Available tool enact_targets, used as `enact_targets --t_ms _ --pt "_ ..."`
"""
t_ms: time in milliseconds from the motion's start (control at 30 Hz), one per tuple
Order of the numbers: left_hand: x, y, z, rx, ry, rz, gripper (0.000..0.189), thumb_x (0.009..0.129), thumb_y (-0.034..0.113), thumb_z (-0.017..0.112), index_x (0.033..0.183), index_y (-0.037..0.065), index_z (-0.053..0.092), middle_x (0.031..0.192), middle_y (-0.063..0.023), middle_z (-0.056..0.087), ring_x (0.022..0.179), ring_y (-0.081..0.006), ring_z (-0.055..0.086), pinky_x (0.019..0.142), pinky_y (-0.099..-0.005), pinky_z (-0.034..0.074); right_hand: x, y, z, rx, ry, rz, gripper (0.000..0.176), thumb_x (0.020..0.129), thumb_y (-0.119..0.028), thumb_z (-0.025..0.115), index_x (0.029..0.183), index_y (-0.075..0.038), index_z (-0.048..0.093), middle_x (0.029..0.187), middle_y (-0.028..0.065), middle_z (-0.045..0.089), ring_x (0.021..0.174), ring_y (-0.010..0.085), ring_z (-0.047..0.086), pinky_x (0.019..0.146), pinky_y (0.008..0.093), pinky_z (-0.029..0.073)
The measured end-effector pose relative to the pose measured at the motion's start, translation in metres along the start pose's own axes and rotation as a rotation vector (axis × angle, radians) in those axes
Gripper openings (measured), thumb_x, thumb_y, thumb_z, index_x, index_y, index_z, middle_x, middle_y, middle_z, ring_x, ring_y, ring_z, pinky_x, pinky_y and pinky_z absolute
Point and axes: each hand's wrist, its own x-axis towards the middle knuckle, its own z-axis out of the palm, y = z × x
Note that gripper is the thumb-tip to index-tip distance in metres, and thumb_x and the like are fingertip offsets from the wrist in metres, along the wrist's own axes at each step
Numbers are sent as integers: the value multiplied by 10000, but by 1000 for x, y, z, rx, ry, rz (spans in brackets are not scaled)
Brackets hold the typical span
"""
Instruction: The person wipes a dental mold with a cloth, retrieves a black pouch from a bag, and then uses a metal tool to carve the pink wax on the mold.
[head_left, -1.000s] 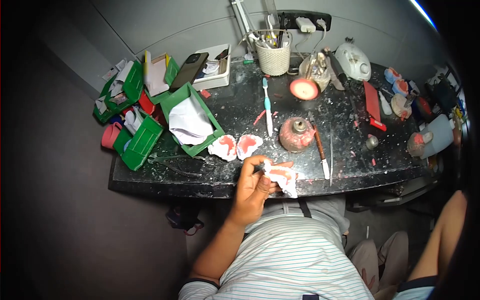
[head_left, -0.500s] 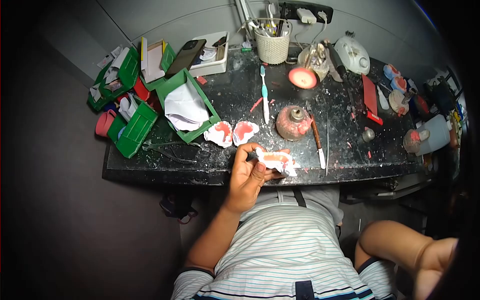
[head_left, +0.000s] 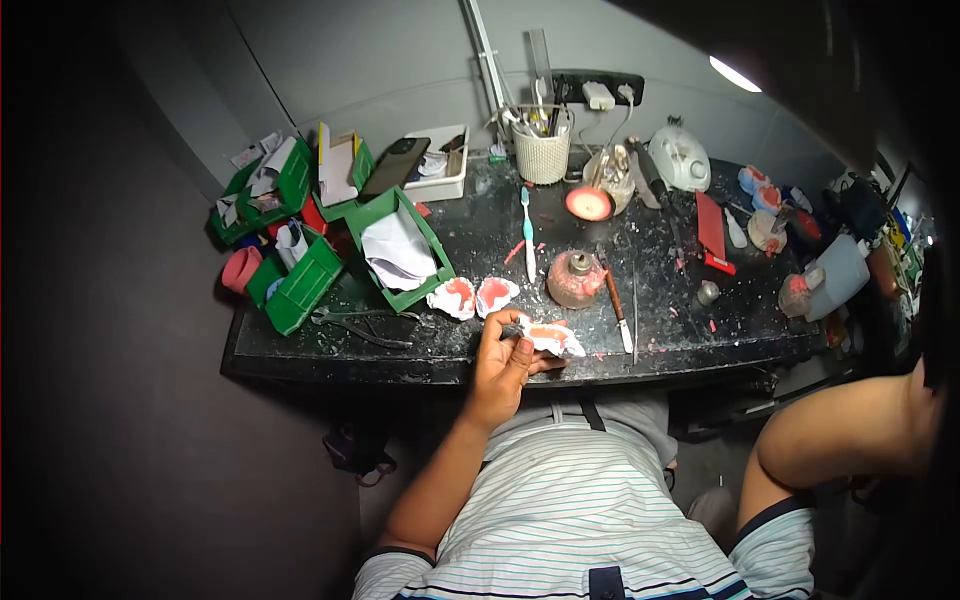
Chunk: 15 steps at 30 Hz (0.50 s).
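My left hand (head_left: 500, 375) is in front of the bench's front edge, with thumb and fingers closed round a white plaster dental cast (head_left: 551, 338). An orange-pink layer, like wax, lies along the cast's arch. Behind it, a pair of white casts with pink-red centres (head_left: 452, 298) rests on the bench. A round glass burner (head_left: 576, 280) with a metal neck stands just beyond my left hand. My right forearm (head_left: 840, 430) is raised at the right side; the hand itself is hidden in the dark edge of the view.
Green trays (head_left: 405, 298) with papers stand at left, near metal pliers (head_left: 360, 328). A toothbrush (head_left: 528, 235), a wooden-handled knife (head_left: 615, 305) and a red-pink wax dish (head_left: 590, 204) are on the black bench (head_left: 480, 368). A white basket (head_left: 542, 158) holds tools.
The view has tilted upward, and a lit lamp and dark shape now show at upper right. My right arm has risen, its hand leaving view. My left hand keeps hold of the cast.
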Motion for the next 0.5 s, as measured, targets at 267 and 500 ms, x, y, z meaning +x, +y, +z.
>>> enact_targets --t_ms 267,500 --pt "0 -9 -8 -23 2 -5 287 1084 168 458 1304 72 301 1285 -279 585 1160 -329 640 993 -527 546 56 6 55 -200 158 223 491 962 -366 588 1296 -7 551 1323 183 447 1196 315 406 1036 448 297" --pt "-2 -10 -10 3 -17 1 263 1087 190 446 1279 89 296 1364 -361 524 1191 -402 632 1009 -563 521 75 10 107 -201 224 394 498 843 -389 793 1196 -68 651 1043 124 676 905 212 642 834 340 490"
